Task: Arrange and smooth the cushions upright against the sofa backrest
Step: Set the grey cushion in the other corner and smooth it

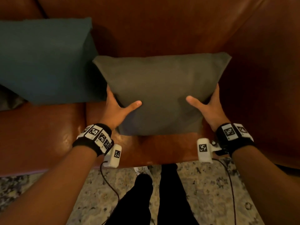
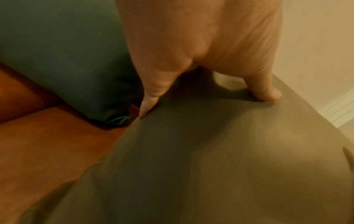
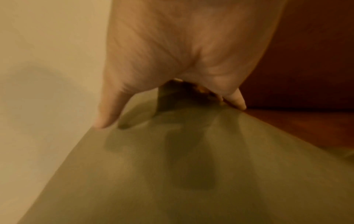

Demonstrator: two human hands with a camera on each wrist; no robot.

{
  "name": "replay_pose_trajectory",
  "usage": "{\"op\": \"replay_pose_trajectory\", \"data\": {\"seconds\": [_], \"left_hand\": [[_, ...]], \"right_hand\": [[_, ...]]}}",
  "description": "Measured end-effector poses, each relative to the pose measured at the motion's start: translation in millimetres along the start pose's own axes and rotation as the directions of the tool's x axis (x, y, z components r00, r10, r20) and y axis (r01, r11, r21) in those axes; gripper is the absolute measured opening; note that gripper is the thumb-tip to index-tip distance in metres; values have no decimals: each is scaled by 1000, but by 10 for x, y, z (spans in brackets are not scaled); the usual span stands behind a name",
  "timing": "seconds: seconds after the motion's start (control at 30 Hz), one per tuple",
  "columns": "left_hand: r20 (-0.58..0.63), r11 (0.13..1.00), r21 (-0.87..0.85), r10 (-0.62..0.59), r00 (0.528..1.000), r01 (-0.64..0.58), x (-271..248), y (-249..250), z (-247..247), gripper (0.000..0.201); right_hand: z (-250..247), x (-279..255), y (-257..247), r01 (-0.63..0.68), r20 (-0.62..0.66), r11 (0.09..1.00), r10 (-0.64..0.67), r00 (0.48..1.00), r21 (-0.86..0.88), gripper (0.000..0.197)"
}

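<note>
A grey-olive cushion (image 1: pixel 160 88) stands tilted on the brown leather sofa seat (image 1: pixel 40 135), its top edge near the backrest (image 1: pixel 162 26). My left hand (image 1: pixel 118 108) grips its lower left edge, thumb on the front face and fingers hidden behind. My right hand (image 1: pixel 206 106) grips the lower right edge the same way. In the left wrist view my left hand (image 2: pixel 191 37) pinches the cushion (image 2: pixel 191 166). In the right wrist view my right hand (image 3: pixel 182 45) pinches the cushion (image 3: pixel 172 174). A teal cushion (image 1: pixel 43 59) leans upright against the backrest to the left and appears again (image 2: pixel 57 53).
The sofa's right armrest (image 1: pixel 267 95) rises close beside the grey cushion. A dark object (image 1: pixel 9 99) lies at the far left under the teal cushion. My legs (image 1: pixel 162 200) stand on a speckled rug (image 1: pixel 97 192), with sensor cables hanging from both wrists.
</note>
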State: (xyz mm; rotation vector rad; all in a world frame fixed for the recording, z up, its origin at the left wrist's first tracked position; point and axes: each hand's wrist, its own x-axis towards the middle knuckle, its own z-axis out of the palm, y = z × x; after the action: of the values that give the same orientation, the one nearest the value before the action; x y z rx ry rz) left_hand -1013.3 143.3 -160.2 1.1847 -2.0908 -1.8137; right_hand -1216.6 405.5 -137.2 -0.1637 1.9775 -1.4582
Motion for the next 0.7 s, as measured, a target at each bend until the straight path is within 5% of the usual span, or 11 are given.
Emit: {"op": "replay_pose_trajectory", "data": {"seconds": [0.2, 0.4, 0.7], "left_hand": [[-13, 998, -45, 42, 999, -42, 277, 502, 55, 111], [-113, 981, -5, 194, 974, -196, 644, 774, 137, 114], [-53, 995, 12, -99, 994, 100, 1053, 525, 275, 133]], "right_hand": [[-172, 388, -341, 98, -38, 990, -102, 994, -98, 113], [-427, 927, -632, 264, -100, 963, -269, 958, -61, 112], [-512, 1354, -327, 145, 34, 981, -142, 989, -128, 116]]}}
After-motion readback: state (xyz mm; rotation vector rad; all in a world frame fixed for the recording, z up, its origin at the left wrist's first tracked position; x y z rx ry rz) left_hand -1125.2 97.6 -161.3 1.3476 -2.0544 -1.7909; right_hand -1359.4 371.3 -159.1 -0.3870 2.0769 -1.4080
